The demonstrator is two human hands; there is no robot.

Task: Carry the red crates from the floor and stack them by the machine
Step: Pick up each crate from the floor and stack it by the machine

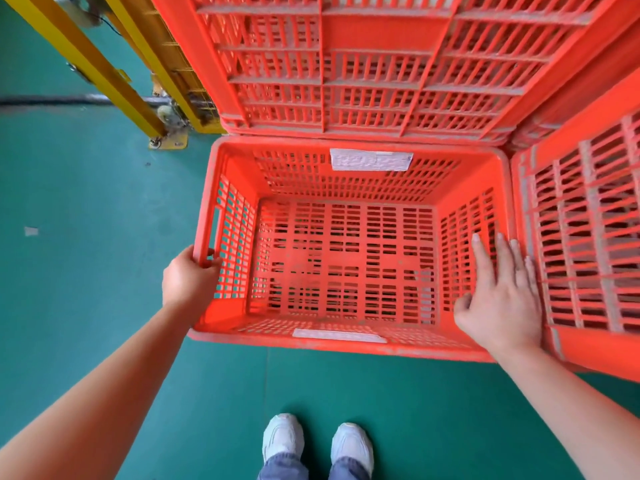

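Head view: red crate (346,188) sits mouth-up just ahead of the person's white shoes (284,438), low over the green floor (86,237) — we can't tell if it rests on it. Its long axis runs left to right across the view. We see its slatted bottom fully exposed, with a white label (370,160) on the far wall. Left hand (188,275) grips the left rim at the handle slot, fingers curled over the edge. Right hand (502,299) lies flat against the inside of the right wall, fingers straight and spread — no grip. A crate stack (363,64) rises right behind the far rim. We see a side crate (581,237) just beside the right wall and a yellow frame (114,74) at far left.
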